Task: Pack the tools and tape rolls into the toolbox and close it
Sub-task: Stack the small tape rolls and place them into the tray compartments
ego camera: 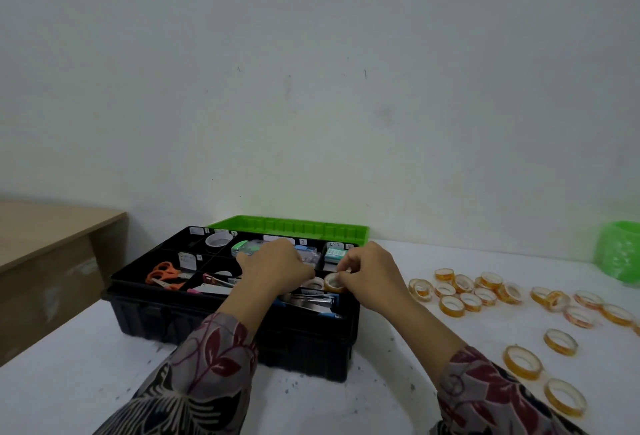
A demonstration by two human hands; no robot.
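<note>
Toolbox (194, 317): black, open, standing on the white table (69, 365); its top tray is divided into compartments, most of them already filled.
Lid (291, 226): green, swung back behind the box against the wall; closing is not yet done.
Packed items: orange scissors (164, 275) in a left compartment, 1 white ring (218, 240) in a rear compartment, metal tools (308, 301) along the front edge; other small items are too blurred to name.
Right hand (370, 275): fingertips pinch the held tape roll (334, 283), which stands on edge over the tray's front-right compartment, touching or just above its contents; which of the 2 cannot be told.
White roll (313, 284): just beside the held tape roll, between the 2 hands.
Left hand (277, 268): over the middle of the tray, fingers bent downward; whether they hold anything cannot be told.
Loose tape rolls (471, 301): more than 15 amber rolls scattered on the table, right of the box and apart from it.
Progress (judgement): tools appear largely packed; most tape rolls remain outside, so the task looks well short of finished.
Remaining (judgement): transfer the loose tape rolls, then lower the lid.
</note>
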